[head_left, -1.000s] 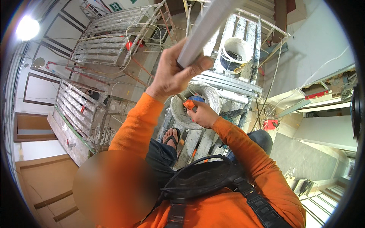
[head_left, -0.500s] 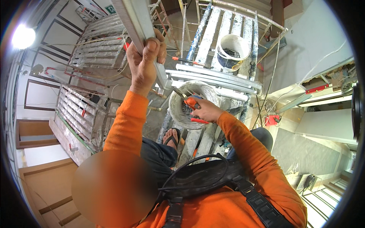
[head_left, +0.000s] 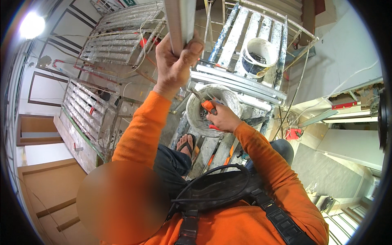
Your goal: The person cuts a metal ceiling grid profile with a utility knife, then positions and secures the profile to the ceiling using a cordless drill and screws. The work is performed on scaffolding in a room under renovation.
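My left hand (head_left: pixel 177 61) is closed around a long pale metal channel (head_left: pixel 177 20) that rises toward the top edge. Below it, my right hand (head_left: pixel 220 118) grips an orange-handled tool (head_left: pixel 209 106), apparently snips, whose metal head points up-left at the channel's lower part; whether they touch is unclear. Beneath that hand is a white, plaster-smeared bucket (head_left: pixel 193 116) with small dark items inside. Several silver channels (head_left: pixel 237 85) lie across the slatted platform (head_left: pixel 232 28) behind it. A second white bucket (head_left: pixel 265 51) stands there too. My sandalled foot (head_left: pixel 184 145) rests left of centre.
Paint-spattered slatted scaffolds (head_left: pixel 83 110) stand at left, with cables draped over another (head_left: pixel 106 49) farther back. At right are a grey wall (head_left: pixel 339 49) with a broken section, a red case (head_left: pixel 292 132) and thin rods. A bright lamp (head_left: pixel 32 25) shines at upper left.
My left hand swung left with the channel, then came partway back right; the channel now stands more upright than a second ago. My right hand, still on the tool, has shifted only slightly.
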`<state>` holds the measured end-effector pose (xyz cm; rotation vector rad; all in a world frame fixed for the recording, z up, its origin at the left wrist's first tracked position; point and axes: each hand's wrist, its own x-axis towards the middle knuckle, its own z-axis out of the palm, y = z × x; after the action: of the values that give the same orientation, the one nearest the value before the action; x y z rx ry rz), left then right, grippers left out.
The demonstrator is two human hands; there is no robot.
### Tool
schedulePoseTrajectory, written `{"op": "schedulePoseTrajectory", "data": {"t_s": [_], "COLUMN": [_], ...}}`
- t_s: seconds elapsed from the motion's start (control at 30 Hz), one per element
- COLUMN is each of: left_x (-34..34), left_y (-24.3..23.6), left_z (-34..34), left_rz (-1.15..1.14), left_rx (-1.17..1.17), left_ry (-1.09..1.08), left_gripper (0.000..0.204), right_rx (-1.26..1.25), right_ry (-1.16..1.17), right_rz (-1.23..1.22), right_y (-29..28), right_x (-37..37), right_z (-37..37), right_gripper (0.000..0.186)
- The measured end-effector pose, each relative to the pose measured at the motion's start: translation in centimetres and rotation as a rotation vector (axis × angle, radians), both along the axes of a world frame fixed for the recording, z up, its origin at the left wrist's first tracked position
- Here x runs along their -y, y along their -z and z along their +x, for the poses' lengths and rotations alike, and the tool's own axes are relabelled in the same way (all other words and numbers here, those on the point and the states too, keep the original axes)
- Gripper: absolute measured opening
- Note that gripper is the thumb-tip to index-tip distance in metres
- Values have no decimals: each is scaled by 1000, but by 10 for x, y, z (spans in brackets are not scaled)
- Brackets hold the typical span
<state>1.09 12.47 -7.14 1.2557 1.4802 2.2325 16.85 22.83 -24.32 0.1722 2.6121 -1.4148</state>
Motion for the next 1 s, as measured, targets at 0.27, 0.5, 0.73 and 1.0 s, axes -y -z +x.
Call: {"op": "schedulePoseTrajectory", "data": {"t_s": [0.27,0.5,0.73,1.0], "left_x": [-2,6,13,13], "left_y": [10,17,2,-21], "left_z": [9,7,-11,5], "left_rz": [-56,-9,99,-1], "left_rx": [-163,-31,68,-53], "left_ry": [-85,-125,-133,-145], "left_gripper": [53,68,75,51], "right_rx": [54,39,-13,-19], "right_ry": [60,91,161,212], "right_rz": [-133,8,-203,-18], "right_y": [19,13,12,15], "right_x": [0,-3,-8,-2], "right_z": [-4,-2,0,-1], "right_gripper": [19,34,46,37]}}
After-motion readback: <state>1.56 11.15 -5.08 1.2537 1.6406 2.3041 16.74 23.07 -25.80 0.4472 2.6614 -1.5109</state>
